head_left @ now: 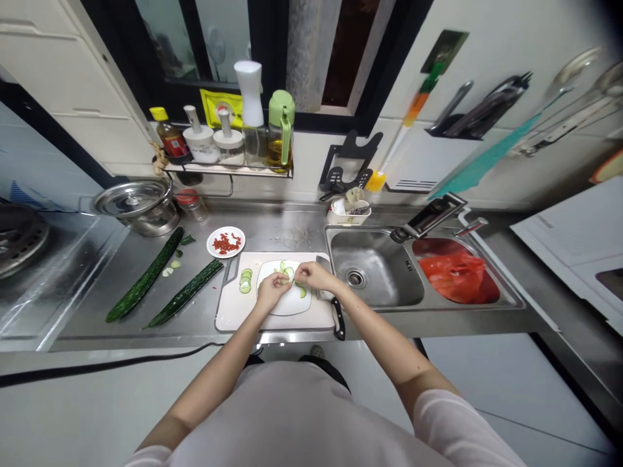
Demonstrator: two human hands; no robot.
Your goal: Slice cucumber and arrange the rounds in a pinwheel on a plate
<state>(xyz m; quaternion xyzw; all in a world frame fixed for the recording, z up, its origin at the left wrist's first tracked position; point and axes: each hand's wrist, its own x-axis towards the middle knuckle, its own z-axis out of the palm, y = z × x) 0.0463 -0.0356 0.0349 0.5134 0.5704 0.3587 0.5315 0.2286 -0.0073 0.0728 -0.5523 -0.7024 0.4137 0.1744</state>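
Note:
My left hand (270, 290) and my right hand (313, 275) meet over a white plate (292, 303) that rests on a white cutting board (232, 312). Both hands have their fingers pinched on a thin cucumber slice (290, 277) held between them. More cucumber slices (286, 267) lie on the plate's far side, and a short row of slices (245, 281) sits on the board to the left. A black-handled knife (337, 318) lies at the board's right edge, under my right forearm.
Two long cucumbers (144, 277) (187, 292) lie on the steel counter at left, with offcuts (170, 267) between. A small dish of red pieces (226, 242), a steel pot (137, 205), a condiment rack (228, 139) and a double sink (377, 272) holding a red bag (455, 275) surround the board.

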